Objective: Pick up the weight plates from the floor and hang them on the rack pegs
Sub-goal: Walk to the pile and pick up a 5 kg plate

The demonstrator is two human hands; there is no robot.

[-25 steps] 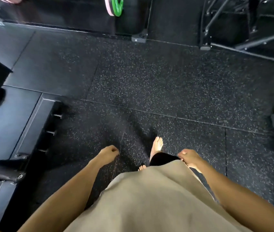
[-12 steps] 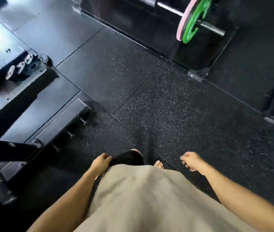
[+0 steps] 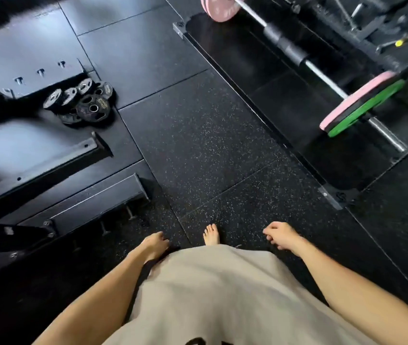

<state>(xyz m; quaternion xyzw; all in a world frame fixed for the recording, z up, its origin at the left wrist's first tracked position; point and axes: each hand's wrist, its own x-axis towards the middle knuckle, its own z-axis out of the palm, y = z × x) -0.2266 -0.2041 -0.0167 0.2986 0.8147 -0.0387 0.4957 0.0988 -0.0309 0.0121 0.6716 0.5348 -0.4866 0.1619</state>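
Note:
Several small black weight plates point(image 3: 83, 102) lie in a heap on the floor at the upper left, beside the black rack base. Short metal pegs point(image 3: 40, 72) stick out of the rack plate just above the heap. More pegs point(image 3: 130, 213) line the rack's nearer beam point(image 3: 85, 202). My left hand point(image 3: 154, 244) hangs by my hip, fingers loosely curled, holding nothing. My right hand point(image 3: 281, 235) hangs on the other side, also loosely curled and empty. Both hands are far from the plates.
A barbell point(image 3: 295, 52) with pink and green plates point(image 3: 362, 104) lies on a black platform at the right. Speckled rubber floor point(image 3: 210, 145) runs between the rack and the platform. My bare foot point(image 3: 211, 235) stands on it.
The view has swung left and forward: the heap of plates and the whole barbell have come into sight. My hands stay at my sides, empty.

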